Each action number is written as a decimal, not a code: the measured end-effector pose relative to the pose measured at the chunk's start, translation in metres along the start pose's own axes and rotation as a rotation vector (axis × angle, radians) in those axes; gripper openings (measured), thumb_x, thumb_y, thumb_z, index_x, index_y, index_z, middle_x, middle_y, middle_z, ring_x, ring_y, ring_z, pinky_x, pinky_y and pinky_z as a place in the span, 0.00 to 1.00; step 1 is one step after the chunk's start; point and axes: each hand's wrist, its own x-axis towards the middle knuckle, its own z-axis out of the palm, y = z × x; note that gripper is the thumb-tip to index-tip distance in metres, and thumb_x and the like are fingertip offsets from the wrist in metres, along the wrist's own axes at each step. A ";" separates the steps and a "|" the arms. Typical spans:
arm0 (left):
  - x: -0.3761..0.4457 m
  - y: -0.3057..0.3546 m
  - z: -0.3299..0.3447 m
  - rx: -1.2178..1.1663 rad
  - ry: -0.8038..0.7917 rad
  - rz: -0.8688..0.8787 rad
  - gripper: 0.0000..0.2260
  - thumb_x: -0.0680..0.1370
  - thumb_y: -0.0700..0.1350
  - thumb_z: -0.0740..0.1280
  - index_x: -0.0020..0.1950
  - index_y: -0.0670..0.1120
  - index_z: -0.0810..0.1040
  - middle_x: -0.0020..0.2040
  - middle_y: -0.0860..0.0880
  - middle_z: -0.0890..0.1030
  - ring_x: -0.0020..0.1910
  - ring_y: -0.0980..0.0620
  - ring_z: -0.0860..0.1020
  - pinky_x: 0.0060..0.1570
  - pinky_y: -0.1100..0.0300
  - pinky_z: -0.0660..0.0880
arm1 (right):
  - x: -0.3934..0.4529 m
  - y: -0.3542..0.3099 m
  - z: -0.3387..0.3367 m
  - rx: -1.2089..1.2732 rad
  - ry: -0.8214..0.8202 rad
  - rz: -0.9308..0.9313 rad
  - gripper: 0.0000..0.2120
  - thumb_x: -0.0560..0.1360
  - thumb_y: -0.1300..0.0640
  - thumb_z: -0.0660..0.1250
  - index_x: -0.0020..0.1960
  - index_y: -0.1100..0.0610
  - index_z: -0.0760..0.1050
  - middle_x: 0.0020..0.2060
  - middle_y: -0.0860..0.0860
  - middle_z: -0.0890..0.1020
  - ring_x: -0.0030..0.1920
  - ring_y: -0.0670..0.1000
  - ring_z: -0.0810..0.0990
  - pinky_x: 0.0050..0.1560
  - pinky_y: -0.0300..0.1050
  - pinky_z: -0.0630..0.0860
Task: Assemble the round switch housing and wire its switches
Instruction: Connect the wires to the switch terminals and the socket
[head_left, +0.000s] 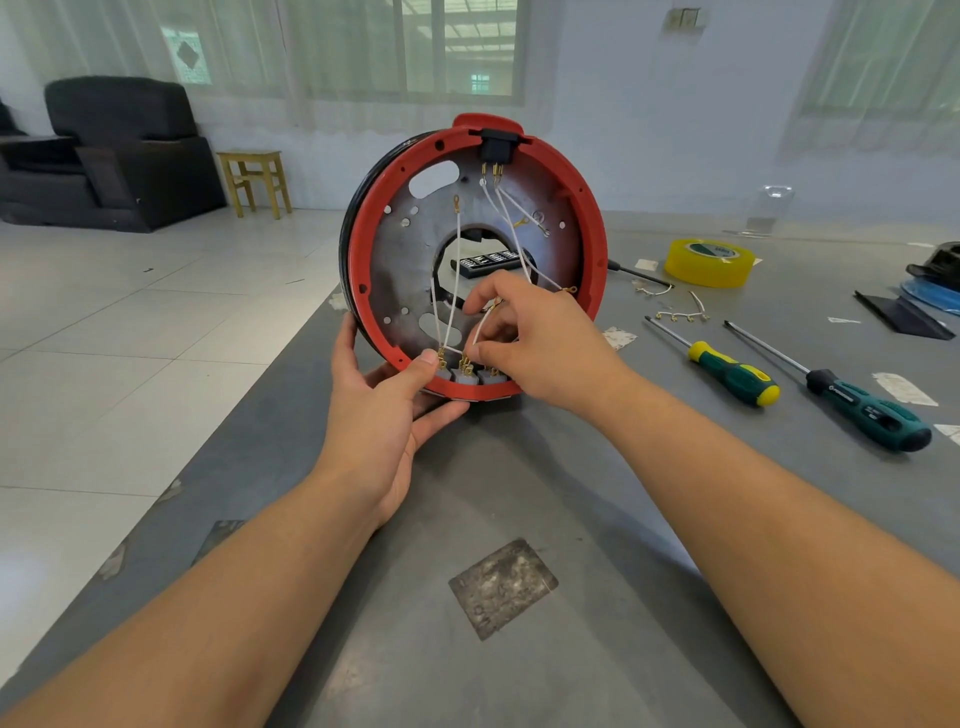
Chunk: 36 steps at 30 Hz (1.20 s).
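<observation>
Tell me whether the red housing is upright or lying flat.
Upright: the red housing stands on edge on the table, steadied by the left hand.

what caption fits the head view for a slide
Left hand steadies the upright red round housing on the table while the right hand pinches a white wire above the switches.

Matt red plastic housing (597, 249) showing a dull, stained metal plate (395, 260); glossy yellow tape (709, 261) lying on the matt grey table (519, 493).

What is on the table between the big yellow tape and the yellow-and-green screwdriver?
In the head view, short white wire pieces with gold ends lie between the yellow tape and the yellow-and-green screwdriver.
</observation>
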 end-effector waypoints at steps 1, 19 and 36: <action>0.000 0.000 0.000 0.000 0.001 0.000 0.35 0.81 0.34 0.71 0.79 0.64 0.64 0.61 0.43 0.85 0.53 0.38 0.87 0.49 0.43 0.85 | 0.000 0.000 0.000 -0.002 -0.002 -0.002 0.15 0.74 0.60 0.75 0.54 0.46 0.74 0.39 0.43 0.86 0.41 0.43 0.83 0.48 0.50 0.81; -0.002 0.000 0.000 0.013 -0.012 0.004 0.36 0.81 0.34 0.71 0.79 0.64 0.63 0.60 0.42 0.85 0.53 0.39 0.87 0.47 0.46 0.86 | 0.000 -0.006 -0.003 -0.046 -0.032 0.039 0.12 0.73 0.59 0.76 0.55 0.52 0.79 0.38 0.42 0.87 0.42 0.38 0.83 0.49 0.41 0.80; 0.000 -0.001 -0.002 0.033 -0.010 0.017 0.36 0.80 0.34 0.72 0.79 0.65 0.64 0.62 0.40 0.83 0.54 0.39 0.87 0.47 0.46 0.85 | 0.002 -0.006 -0.001 -0.283 -0.113 -0.008 0.05 0.78 0.53 0.72 0.46 0.53 0.83 0.37 0.45 0.80 0.39 0.45 0.77 0.41 0.40 0.72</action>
